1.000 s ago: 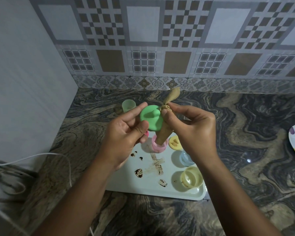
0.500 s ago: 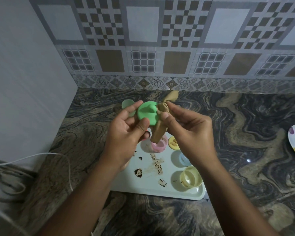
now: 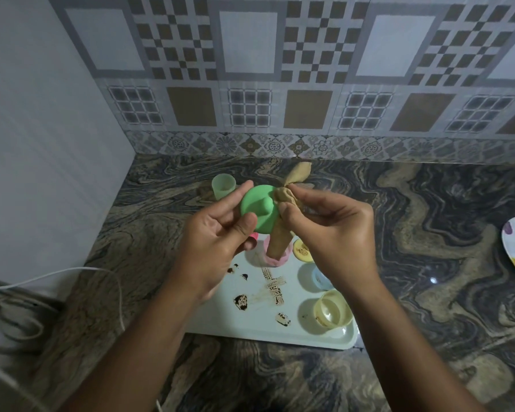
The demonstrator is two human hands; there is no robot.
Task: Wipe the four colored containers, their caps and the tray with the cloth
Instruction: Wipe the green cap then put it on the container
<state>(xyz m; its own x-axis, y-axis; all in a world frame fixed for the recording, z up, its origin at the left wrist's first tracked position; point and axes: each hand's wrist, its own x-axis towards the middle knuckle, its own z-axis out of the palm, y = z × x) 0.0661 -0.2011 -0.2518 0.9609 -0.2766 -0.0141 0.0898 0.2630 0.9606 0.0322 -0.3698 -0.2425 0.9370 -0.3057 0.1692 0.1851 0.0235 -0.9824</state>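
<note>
**Fingers working the green cap**

Fingertips of my right hand (image 3: 333,230) pinch the tan cloth (image 3: 286,197) against the green cap (image 3: 257,208), gripped by my left hand (image 3: 217,233). Cloth has slid to the cap's right edge since a moment ago: this cap's nearly wiped. Below, the smeared tray (image 3: 280,334) waits; green container (image 3: 223,185) sits behind.

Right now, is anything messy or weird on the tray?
Yes. The white tray has dark brown smears and blobs across its middle and left side, not yet wiped. The yellow cap looks stained too.
</note>
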